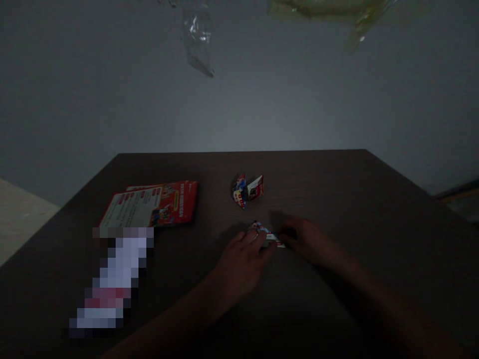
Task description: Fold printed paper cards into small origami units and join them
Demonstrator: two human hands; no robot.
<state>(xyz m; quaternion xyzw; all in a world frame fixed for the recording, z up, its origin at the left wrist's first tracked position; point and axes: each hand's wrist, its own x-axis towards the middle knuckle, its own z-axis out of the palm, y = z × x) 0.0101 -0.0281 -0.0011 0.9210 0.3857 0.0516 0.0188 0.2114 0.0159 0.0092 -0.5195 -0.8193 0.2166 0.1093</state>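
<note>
A small folded piece of printed paper, white with red and blue print, lies on the dark table between my two hands. My left hand rests over its left part, with bent fingers and thumb holding it against the tabletop. At the paper's right corner, my right hand has thumb and fingertips pinched together on the edge. Just beyond stand two folded paper pieces: a blue, red and yellow one and a white and red one. The fingers partly cover the paper, and the light is dim.
On the left of the wooden table lies a small stack of red and white printed cards or booklets. Nearer me is a blurred-out pale long item. A pale wall rises behind, with clear plastic hanging above.
</note>
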